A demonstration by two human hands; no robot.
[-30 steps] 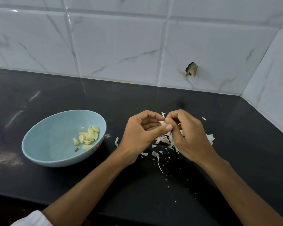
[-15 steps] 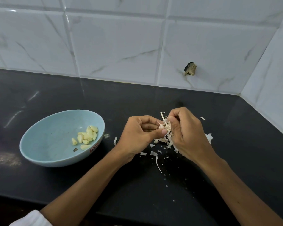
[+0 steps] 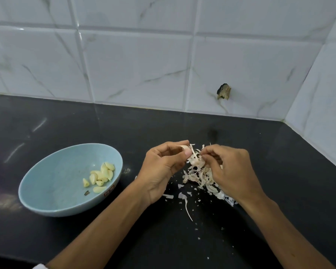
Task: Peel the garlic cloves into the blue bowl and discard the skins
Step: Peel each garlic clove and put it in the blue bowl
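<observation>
Left fingers [image 3: 170, 146] pinch a clove [image 3: 184, 147], right fingers [image 3: 211, 150] pinch skin [image 3: 197, 163]; blue bowl [image 3: 54, 183] holds peeled cloves [image 3: 101, 174].

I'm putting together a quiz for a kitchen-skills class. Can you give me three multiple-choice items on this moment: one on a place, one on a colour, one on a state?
1. Where do the peeled cloves lie?
A. in the blue bowl
B. on a plate
C. on the wall tiles

2. What colour is the counter?
A. white
B. black
C. green

3. What is the left hand doing?
A. resting flat
B. holding a garlic clove
C. lifting the bowl

Answers:
1 A: the cloves sit inside the bowl, near its right wall.
2 B: the surface is black, with pale skins heaped on it.
3 B: thumb and fingers pinch the clove, while the right hand pinches at the skins beside it.
</observation>
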